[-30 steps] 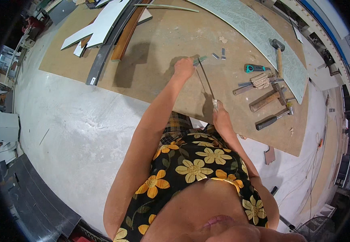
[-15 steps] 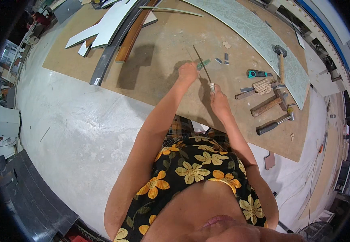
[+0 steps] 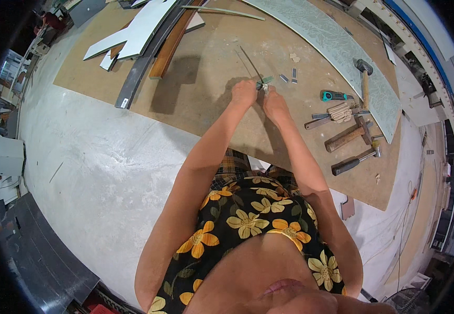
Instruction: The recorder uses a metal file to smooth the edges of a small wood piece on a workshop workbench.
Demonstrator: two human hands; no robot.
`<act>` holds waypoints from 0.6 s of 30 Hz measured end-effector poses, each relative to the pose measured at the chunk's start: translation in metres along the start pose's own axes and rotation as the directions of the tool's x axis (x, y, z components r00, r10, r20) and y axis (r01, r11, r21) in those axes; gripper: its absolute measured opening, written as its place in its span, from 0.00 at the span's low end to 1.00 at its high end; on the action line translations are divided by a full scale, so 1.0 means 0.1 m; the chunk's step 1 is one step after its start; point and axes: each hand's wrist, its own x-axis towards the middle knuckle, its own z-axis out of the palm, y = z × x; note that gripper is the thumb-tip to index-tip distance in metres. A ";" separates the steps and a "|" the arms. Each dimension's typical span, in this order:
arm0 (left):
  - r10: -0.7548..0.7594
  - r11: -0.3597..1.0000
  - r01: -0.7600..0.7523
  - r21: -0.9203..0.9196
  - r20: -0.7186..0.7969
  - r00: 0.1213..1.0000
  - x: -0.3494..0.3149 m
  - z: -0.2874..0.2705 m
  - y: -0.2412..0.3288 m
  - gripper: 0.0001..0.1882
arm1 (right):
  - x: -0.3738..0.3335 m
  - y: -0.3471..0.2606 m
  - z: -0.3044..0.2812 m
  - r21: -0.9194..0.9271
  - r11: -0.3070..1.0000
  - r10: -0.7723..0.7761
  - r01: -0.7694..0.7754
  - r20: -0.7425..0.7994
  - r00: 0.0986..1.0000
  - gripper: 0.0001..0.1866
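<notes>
Left hand (image 3: 244, 93) holds one green strip (image 3: 268, 80), right hand (image 3: 276, 107) one thin tool (image 3: 251, 64).

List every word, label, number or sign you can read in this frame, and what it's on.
No text is readable.
White sticker at the end of the dark plank: too small to read.
Teal cutter: any print is too small to make out.
Thin dark tool in the right hand: no lettering visible.

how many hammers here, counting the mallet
3: a black-headed mallet over the pale green panel, a wooden-handled hammer closer in, and a black-gripped hammer closest. More may be hidden.
</notes>
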 end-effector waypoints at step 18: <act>0.054 0.998 -0.053 -0.040 0.030 0.998 -0.09 -0.15 0.03 0.21 | -1.68 0.35 -0.54 0.199 0.971 0.123 -0.130 0.050 0.991 0.18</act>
